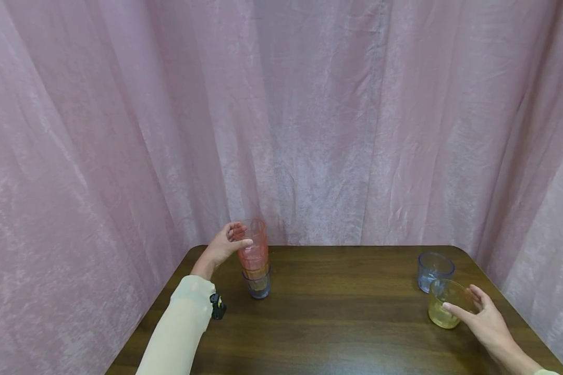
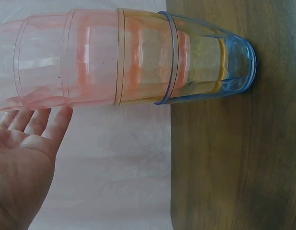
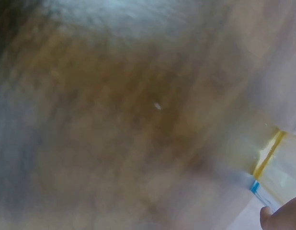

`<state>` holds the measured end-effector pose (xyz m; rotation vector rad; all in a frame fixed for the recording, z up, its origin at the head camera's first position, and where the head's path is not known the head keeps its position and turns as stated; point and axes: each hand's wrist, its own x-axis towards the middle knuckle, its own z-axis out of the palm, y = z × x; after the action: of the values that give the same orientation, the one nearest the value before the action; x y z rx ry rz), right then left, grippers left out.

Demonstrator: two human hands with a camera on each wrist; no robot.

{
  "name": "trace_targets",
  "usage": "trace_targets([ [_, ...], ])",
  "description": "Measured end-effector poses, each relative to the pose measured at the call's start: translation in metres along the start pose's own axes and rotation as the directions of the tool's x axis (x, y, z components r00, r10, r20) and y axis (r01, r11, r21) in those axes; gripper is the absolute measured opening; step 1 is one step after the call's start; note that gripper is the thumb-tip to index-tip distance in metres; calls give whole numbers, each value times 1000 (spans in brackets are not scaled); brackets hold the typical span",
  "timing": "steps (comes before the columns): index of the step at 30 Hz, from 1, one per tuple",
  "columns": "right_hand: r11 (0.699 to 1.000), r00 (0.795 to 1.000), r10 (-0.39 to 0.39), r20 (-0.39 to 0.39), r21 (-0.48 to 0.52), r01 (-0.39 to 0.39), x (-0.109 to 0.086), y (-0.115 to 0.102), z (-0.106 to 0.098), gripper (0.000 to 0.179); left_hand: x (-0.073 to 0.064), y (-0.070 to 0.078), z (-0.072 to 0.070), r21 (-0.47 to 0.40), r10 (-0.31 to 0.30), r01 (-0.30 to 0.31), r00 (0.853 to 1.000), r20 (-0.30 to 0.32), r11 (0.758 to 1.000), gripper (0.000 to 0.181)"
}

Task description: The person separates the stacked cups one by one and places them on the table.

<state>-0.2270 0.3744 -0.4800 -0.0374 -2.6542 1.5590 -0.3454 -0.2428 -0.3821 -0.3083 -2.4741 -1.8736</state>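
Observation:
On the left of the table, clear tumblers stand nested in an upright stack. A blue tumbler [image 2: 241, 62] forms the base, an amber tumbler [image 2: 145, 57] sits in it, and pink tumblers [image 1: 254, 252] rise on top. My left hand [image 1: 221, 247] holds the upper pink part, thumb on the near side and fingers behind; in the left wrist view, the fingertips [image 2: 65, 112] touch its wall. At the right, my right hand [image 1: 490, 322] holds a yellow tumbler [image 1: 443, 315] between thumb and fingers. The right wrist view is blurred and shows only part of it.
Just behind the yellow tumbler stands another blue tumbler [image 1: 433, 268], partly overlapped by it in the head view. The dark wooden table [image 1: 338, 312] has rounded far corners. Pink curtains [image 1: 309, 130] hang close behind its far edge and on both sides.

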Motion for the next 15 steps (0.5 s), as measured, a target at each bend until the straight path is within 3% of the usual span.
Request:
trace_targets([
  [7,999,999,-47,0,-11,47,1,-10,-7,96,-1,-4,0,-19,1,0,1000,15,1000,83],
  [15,995,995,-95,-18,-31,95,2,-26,-12,91,-3,-15,-3,24,-50,51,999,-10,998,92],
])
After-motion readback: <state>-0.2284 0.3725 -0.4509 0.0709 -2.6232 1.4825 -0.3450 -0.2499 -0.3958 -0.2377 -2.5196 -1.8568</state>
